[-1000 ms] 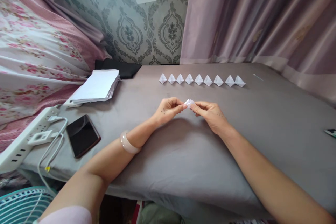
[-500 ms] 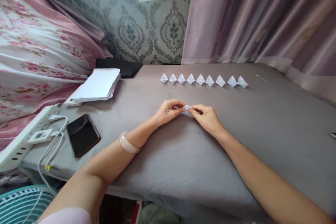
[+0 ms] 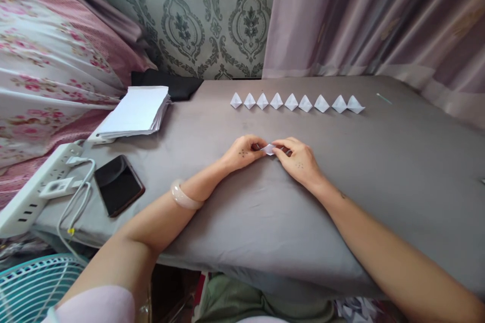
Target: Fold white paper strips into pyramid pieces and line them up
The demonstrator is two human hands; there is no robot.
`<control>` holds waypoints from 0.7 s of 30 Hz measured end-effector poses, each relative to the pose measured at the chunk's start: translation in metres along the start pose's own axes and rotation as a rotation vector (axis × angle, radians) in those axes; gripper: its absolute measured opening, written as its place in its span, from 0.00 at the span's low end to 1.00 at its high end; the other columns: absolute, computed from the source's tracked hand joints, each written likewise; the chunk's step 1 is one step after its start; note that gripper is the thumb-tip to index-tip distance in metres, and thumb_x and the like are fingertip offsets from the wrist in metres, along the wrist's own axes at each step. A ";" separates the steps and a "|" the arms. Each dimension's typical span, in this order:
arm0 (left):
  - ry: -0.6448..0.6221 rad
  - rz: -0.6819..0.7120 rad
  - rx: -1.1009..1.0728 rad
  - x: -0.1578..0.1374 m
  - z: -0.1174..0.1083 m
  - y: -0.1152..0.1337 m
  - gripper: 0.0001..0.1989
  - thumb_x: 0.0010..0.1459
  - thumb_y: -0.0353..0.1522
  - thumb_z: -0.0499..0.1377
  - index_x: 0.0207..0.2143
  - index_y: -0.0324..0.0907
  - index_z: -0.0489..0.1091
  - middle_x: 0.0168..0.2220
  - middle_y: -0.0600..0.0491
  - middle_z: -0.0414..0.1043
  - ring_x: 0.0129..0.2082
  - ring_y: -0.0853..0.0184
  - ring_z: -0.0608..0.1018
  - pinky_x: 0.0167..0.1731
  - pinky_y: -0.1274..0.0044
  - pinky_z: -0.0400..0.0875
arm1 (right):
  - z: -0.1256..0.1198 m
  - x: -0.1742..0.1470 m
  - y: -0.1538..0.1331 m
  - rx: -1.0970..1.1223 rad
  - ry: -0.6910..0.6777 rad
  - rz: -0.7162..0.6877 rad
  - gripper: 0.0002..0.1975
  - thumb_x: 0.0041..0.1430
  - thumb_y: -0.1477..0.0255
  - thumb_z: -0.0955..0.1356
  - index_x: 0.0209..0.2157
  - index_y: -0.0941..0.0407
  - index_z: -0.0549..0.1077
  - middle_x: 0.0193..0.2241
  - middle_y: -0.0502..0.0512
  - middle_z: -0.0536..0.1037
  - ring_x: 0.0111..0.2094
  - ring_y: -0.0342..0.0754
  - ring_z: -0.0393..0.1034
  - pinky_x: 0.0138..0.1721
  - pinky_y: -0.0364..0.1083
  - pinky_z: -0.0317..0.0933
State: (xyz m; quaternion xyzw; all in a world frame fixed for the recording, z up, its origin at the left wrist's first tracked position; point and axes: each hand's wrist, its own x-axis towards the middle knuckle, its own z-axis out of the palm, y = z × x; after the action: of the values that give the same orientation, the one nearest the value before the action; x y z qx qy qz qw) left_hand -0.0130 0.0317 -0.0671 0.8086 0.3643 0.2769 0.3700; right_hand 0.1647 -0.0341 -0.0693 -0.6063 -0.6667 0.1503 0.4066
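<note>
Between my two hands is a small folded white paper (image 3: 269, 150), partly covered by the fingers. My left hand (image 3: 245, 152) pinches its left side, thumb and fingertips together. On the right side, my right hand (image 3: 296, 157) grips the paper the same way. Both hands are low over the grey cloth, near the middle of the table. Beyond them stands a row of several folded paper boats (image 3: 291, 102), white and pointed at the top.
At the left lie a stack of white paper (image 3: 134, 108), a black phone (image 3: 118, 185) and a white power strip (image 3: 36, 194) with cables. A black folded item (image 3: 182, 86) is behind the stack. A teal fan (image 3: 36, 287) stands at the lower left. A thin white stick (image 3: 384, 98) lies far right.
My view has tilted down, so the table's things sit higher in the picture. The folded paper shows wider between my fingers, and both hands still hold it.
</note>
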 end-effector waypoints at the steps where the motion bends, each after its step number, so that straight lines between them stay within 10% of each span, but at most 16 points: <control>1: 0.001 0.001 -0.001 0.000 0.000 0.001 0.12 0.51 0.35 0.63 0.38 0.39 0.76 0.33 0.51 0.75 0.30 0.71 0.72 0.31 0.80 0.67 | 0.001 0.000 0.000 -0.004 0.002 -0.010 0.08 0.57 0.71 0.67 0.37 0.54 0.78 0.34 0.53 0.78 0.30 0.44 0.70 0.35 0.45 0.63; 21: 0.086 0.073 -0.008 0.000 0.002 0.011 0.07 0.54 0.32 0.59 0.31 0.39 0.75 0.32 0.50 0.76 0.32 0.69 0.76 0.37 0.77 0.70 | -0.009 0.000 -0.008 0.003 -0.043 0.059 0.08 0.55 0.70 0.68 0.32 0.52 0.80 0.32 0.52 0.80 0.31 0.46 0.72 0.36 0.46 0.63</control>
State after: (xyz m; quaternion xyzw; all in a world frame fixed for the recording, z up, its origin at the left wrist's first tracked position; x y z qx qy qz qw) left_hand -0.0079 0.0258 -0.0596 0.8071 0.3488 0.3263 0.3470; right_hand 0.1658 -0.0387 -0.0585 -0.6219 -0.6568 0.1762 0.3884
